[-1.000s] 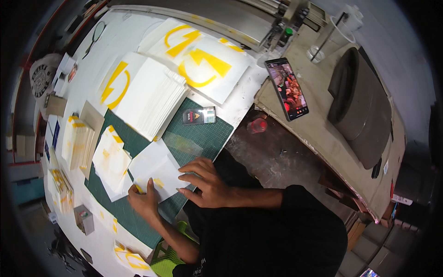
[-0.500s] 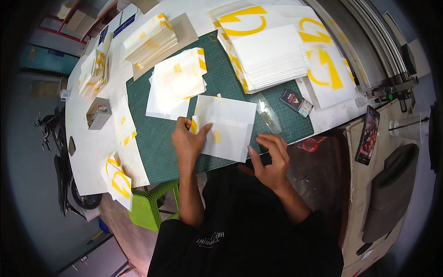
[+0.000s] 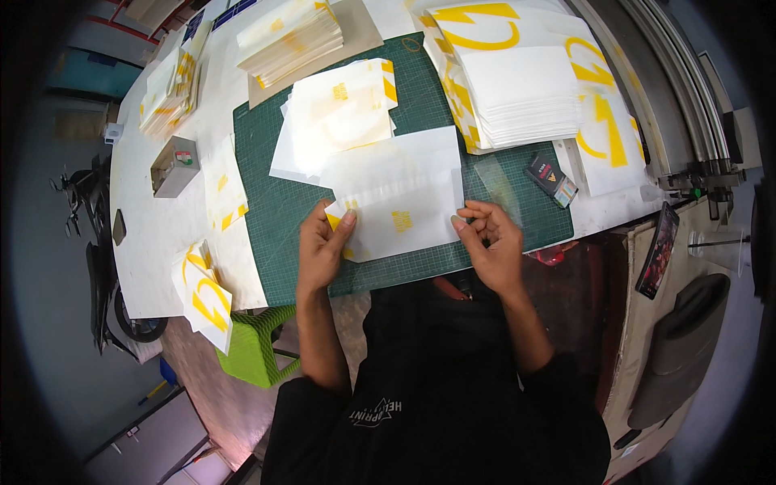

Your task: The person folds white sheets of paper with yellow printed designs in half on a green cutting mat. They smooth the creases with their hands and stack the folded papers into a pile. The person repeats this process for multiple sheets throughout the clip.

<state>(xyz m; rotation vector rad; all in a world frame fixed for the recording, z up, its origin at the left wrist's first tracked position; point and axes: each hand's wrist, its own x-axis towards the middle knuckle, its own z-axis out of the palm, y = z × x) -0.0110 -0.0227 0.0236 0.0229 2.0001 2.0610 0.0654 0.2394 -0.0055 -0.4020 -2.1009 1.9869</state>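
A folded white paper sheet (image 3: 404, 190) with a small yellow print and a yellow left corner is held over the green cutting mat (image 3: 275, 259). My left hand (image 3: 323, 246) pinches its left edge, thumb on top. At the opposite edge, my right hand (image 3: 493, 242) has its thumb and forefinger closed on the paper, the other fingers curled. Beyond the sheet, a loose pile of white papers with yellow print (image 3: 339, 105) lies partly under its upper left corner. A clear plastic strip (image 3: 497, 186) rests on the mat right of the sheet.
A thick stack of white sheets (image 3: 525, 93) stands at the far right, beside a small black box (image 3: 552, 178). Another stack (image 3: 291, 48) is at the back left. A grey box (image 3: 175, 168) sits on the left. A phone (image 3: 659, 250) leans at right; a green stool (image 3: 255, 347) stands below.
My right hand, apart from the paper with fingers spread before, has closed on its right edge. The sheet has turned straighter and shows more of its width. The whole view has shifted slightly.
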